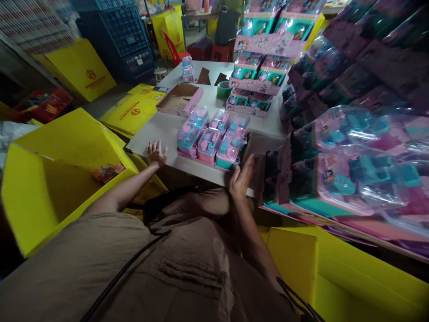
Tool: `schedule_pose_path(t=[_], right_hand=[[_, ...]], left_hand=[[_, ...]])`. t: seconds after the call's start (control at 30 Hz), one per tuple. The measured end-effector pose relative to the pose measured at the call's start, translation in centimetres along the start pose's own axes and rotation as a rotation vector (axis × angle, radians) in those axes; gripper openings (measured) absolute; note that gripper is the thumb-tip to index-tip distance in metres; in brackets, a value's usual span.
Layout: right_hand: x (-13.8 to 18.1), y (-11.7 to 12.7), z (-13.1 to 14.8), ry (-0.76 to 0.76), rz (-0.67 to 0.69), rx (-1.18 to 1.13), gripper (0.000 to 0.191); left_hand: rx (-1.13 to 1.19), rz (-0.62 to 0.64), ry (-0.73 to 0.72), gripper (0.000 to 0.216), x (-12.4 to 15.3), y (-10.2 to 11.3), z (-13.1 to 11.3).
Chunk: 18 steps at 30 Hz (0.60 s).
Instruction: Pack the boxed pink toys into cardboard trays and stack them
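A display tray of small toy cases (207,143) with clear domed lids sits before me on the white table (147,134); pink and turquoise pieces show through the lids. To its left, my left hand (157,153) hovers at or rests on the table edge, fingers spread and holding nothing. My right hand (241,176) is upright beside the tray's front right corner, fingers stretched out and thumb apart. Whether its palm touches the tray cannot be made out.
An empty cardboard tray (181,99) and green tape (224,90) lie farther back. Stacked trays of toys (256,82) stand behind; more packed trays (355,174) crowd my right. Open yellow boxes flank me, at left (43,179) and at lower right (351,277).
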State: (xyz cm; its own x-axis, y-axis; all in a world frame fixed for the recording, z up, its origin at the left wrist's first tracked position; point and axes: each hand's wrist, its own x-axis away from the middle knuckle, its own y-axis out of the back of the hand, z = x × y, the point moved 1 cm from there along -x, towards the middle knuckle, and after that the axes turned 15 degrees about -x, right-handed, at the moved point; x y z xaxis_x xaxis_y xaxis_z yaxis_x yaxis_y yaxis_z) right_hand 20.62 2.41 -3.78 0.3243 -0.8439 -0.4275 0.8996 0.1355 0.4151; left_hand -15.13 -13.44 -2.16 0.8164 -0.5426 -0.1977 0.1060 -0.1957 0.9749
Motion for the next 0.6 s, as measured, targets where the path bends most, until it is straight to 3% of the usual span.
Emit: schedule_pose_path(t=[0.4,0.6], right_hand=[[0.3,0.3,-0.1,0.002,-0.005,-0.026,0.075],[0.4,0.1,-0.6,0.076,-0.051,-0.047,0.075]], left_hand=[[-0.111,0.03,-0.027,0.067,-0.1,0.0,-0.2],[-0.122,-0.047,0.009,0.058,0.4,0.2,-0.9]])
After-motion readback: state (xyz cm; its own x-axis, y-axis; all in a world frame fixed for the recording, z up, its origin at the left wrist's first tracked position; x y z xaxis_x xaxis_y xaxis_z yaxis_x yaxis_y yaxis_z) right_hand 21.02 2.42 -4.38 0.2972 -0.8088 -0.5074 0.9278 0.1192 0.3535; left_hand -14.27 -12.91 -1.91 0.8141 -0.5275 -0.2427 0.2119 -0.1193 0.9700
